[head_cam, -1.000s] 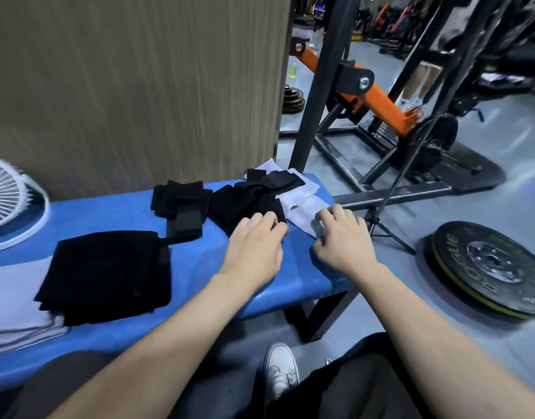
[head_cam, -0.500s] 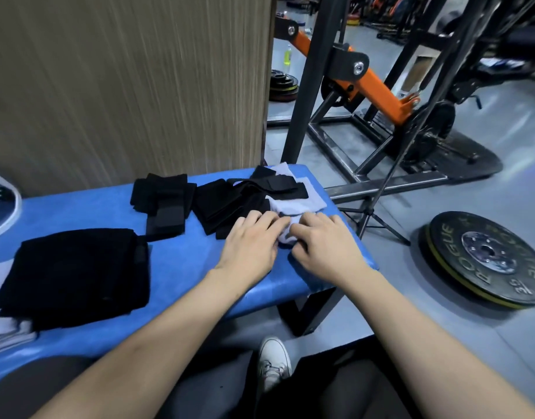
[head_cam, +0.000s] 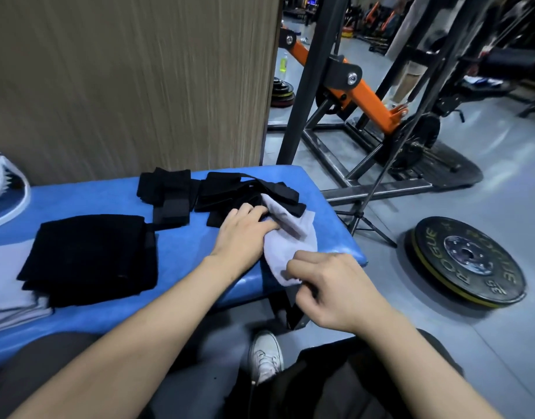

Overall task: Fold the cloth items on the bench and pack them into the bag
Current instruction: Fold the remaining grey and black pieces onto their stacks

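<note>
The right hand has its grip pinched on the near end of a white cloth, thumb and curled fingers drawing that end off the front edge of the blue surface. The left hand lies flat with straight fingers pressing the cloth's middle down, just beside a heap of black straps. The cloth looks thin, limp and light, so it will likely sag and crease wherever it is unsupported; taking it by two corners or the two ends should give a clean fold. Its far end lies tucked under the straps and may drag them. Further left sits a folded black cloth on pale fabric. No bag is visible
</note>
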The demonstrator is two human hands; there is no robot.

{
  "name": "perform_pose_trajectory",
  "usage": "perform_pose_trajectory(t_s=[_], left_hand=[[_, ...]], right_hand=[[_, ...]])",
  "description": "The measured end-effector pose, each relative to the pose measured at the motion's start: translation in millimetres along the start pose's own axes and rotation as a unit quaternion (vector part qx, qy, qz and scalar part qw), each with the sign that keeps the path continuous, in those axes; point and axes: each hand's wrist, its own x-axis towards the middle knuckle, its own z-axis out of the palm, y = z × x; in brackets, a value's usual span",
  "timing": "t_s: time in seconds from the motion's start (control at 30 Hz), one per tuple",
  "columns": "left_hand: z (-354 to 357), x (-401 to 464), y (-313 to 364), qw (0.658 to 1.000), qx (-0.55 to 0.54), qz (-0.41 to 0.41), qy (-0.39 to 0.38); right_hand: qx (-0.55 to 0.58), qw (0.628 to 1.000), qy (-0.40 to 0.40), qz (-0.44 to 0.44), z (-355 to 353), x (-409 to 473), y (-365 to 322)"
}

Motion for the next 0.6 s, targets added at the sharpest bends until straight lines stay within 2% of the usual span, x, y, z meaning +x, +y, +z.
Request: perform_pose_trajectory(t_s=[0.2, 0.27, 0.33, 0.43, 0.6], left_hand=[[-44.5, -12.7, -0.8, 0.989, -0.079, 0.023, 0.123], [-65.5, -16.1, -3.6, 0.983, -0.068, 0.026, 0.169], [-79.5, -20.5, -9.4, 0.979, -0.044, -0.006, 0.198], [-89.6, -29.9, -23.5, 0.978, -0.030, -0.026, 0.206], [-98.4, -55.6, -49.5, 0.988, -0.033, -0.055, 0.139]], right_hand=[[-0.044, 0.997, 0.060, 0.037, -11.1, -10.4, 15.3], [-0.049, 0.993, 0.088, 0.056, -14.8, -17.0, 19.8], [-0.069, 0.989, 0.107, 0.074, -14.9, -19.0, 22.7], [-0.095, 0.983, 0.118, 0.104, -10.9, -12.2, 25.4], [-0.046, 0.983, 0.112, 0.137, 6.4, 11.8, 34.8]])
